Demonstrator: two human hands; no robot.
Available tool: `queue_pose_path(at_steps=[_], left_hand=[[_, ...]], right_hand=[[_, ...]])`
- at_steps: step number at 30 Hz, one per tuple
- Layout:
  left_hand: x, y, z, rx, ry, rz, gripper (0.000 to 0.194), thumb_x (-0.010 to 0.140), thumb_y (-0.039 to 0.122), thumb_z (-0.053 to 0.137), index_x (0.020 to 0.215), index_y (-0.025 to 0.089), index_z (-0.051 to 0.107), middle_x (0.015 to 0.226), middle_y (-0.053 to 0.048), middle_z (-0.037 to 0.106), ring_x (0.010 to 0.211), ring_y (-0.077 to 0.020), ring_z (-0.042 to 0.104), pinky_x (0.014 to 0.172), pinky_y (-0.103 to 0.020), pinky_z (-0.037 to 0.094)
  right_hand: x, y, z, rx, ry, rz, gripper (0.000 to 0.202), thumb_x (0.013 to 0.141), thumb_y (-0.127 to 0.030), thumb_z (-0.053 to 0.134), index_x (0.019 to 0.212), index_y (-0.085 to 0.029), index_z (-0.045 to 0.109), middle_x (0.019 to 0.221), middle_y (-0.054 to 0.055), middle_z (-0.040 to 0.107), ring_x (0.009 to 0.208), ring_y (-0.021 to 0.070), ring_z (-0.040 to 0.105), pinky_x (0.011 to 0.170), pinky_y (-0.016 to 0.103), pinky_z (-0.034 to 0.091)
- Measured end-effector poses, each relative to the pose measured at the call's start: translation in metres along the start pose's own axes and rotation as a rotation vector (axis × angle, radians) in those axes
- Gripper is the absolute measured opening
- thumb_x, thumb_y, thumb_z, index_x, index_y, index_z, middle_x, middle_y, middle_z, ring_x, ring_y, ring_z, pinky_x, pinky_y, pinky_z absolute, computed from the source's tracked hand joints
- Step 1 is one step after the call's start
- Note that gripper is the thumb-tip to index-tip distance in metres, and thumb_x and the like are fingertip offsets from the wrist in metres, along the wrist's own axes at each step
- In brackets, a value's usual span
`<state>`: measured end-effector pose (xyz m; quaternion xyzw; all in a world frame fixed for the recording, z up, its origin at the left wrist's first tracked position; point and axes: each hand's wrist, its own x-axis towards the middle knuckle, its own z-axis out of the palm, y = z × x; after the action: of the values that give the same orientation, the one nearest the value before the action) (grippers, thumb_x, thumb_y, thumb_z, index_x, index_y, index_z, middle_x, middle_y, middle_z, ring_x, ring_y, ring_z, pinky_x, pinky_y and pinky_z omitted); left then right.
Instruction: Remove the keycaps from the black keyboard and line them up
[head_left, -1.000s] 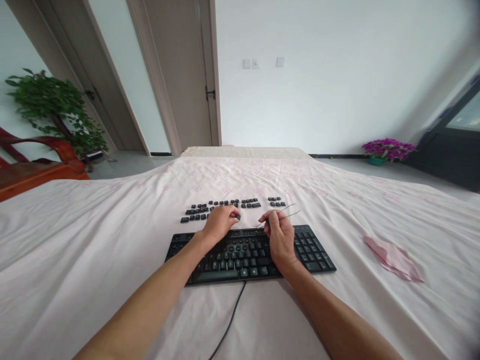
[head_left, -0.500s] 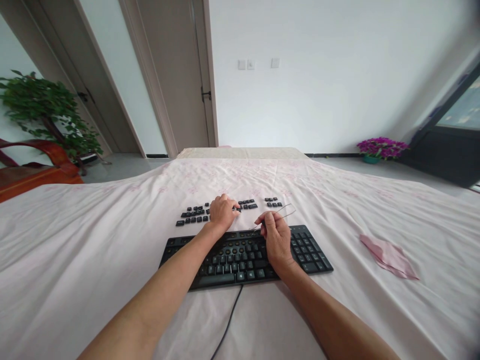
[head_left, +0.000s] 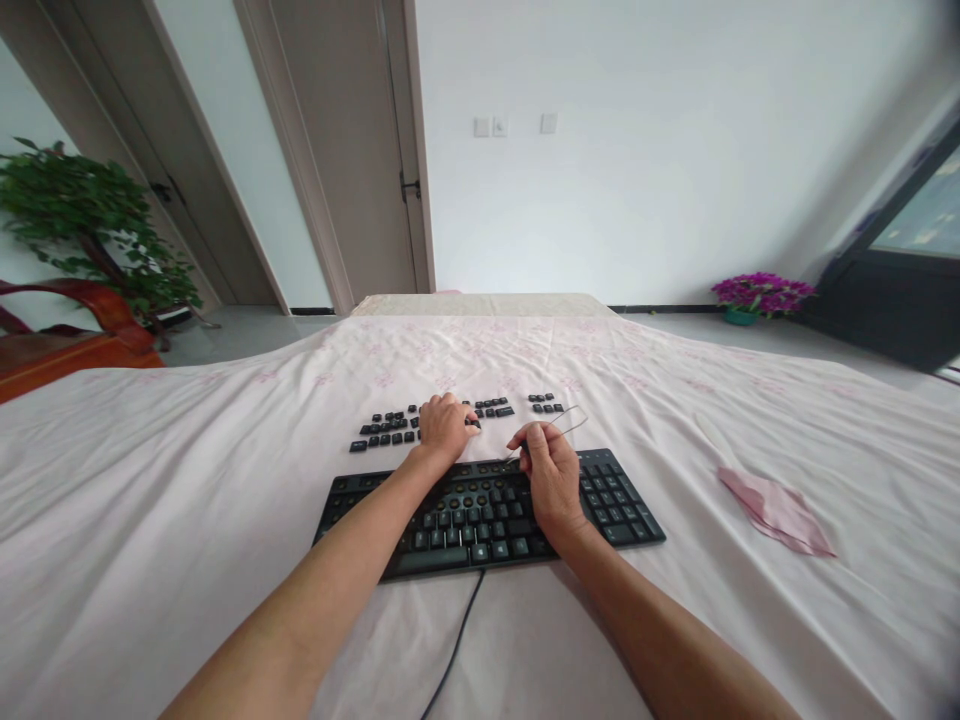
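Note:
A black keyboard (head_left: pixel 622 510) lies on the pink-white cloth, with several keycaps off its upper rows. Beyond it, loose black keycaps (head_left: pixel 384 439) are laid out in rows. Among these rows rests my left hand (head_left: pixel 444 428), its thumb and fingers closed on a keycap (head_left: pixel 473 425) at the cloth; the fingers partly hide it. Over the keyboard's back edge, my right hand (head_left: pixel 553 478) is closed round a wire keycap puller (head_left: pixel 576 420). The puller's thin loop sticks out past the fingers, up and to the right.
A small group of keycaps (head_left: pixel 545 404) lies at the right of the rows. A folded pink cloth (head_left: pixel 776 510) is on the right side of the tablecloth (head_left: pixel 247 540). The keyboard's cable (head_left: pixel 459 645) runs toward me between my forearms.
My left hand has shifted very slightly, its fingers lower over the keycap beside the rows. My right hand and the wire puller stay nearly where they were.

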<state>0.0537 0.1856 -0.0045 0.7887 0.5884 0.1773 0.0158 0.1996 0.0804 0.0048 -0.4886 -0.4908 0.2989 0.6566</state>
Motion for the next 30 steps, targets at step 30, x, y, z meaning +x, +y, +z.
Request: queue_pose_path(at_steps=[30], left_hand=[[-0.103,0.013,-0.050,-0.298,0.016,0.100,0.014,0.079,0.029,0.069,0.091,0.029,0.074,0.091,-0.002,0.067,0.093,-0.0206,0.057,0.085,-0.032,0.043]], right_hand=[[0.008,-0.013,-0.018,-0.104,-0.586,-0.056,0.027,0.089,-0.040,0.053,0.077,-0.019,0.064,0.069,0.001,0.063,0.055,0.0113,0.046,0.052,0.023,0.038]])
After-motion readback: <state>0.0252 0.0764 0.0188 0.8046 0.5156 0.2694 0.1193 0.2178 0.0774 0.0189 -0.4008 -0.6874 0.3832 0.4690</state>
